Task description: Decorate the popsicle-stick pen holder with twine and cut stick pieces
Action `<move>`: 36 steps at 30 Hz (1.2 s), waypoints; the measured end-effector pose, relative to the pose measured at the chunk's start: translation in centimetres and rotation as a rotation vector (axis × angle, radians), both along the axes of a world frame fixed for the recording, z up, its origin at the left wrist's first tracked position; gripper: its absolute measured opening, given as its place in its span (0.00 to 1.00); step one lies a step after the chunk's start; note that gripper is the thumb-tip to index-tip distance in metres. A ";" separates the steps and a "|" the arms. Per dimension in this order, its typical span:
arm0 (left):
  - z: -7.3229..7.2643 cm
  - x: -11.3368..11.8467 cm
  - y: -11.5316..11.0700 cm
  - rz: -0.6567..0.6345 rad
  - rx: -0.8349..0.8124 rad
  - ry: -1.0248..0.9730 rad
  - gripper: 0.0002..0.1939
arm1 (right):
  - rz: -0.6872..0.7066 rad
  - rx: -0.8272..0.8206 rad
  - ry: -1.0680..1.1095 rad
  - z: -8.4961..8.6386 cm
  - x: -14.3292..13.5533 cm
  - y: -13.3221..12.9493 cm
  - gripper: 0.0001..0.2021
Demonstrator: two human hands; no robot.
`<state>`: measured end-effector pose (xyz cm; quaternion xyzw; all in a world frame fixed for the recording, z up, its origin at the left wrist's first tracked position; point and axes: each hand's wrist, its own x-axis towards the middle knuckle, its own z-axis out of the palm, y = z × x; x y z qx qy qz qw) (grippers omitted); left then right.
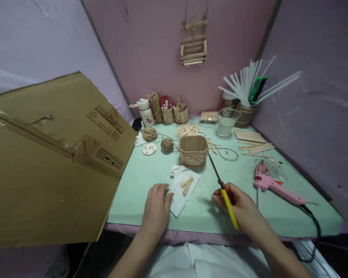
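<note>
My right hand [236, 202] grips a pair of scissors [227, 206] with yellow and red handles, its blades pointing up and away over the table. My left hand [156, 206] lies on the tabletop with fingers loosely apart, at the left edge of a white tissue [178, 199]; nothing shows in it. Two short pieces of wooden stick [187, 188] rest on that tissue. Just beyond stands a small basket [193, 157] faced with wooden pieces, near the scissor tips. A pink glue gun [278, 187] lies to the right of my right hand.
A large cardboard box [55, 166] fills the left side. Twine balls [149, 133], loose wooden sticks [190, 130], a clear cup [225, 125] and a pot of white glue sticks [246, 112] stand farther back. The glue gun's black cord [314, 224] hangs over the front edge.
</note>
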<state>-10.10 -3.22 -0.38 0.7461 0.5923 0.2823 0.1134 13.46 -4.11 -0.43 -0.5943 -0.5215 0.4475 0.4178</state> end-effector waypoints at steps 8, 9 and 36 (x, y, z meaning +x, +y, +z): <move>-0.8 0.5 1.8 -0.074 -0.035 0.069 0.11 | -0.031 0.047 -0.073 -0.3 -0.1 0.7 0.15; -0.8 0.4 2.1 -0.081 -0.014 0.085 0.10 | -0.024 0.037 -0.078 -0.3 -0.1 0.7 0.15; 3.6 3.5 6.8 -0.276 -0.152 0.302 0.10 | 0.053 -0.024 0.035 0.2 -0.7 -1.4 0.15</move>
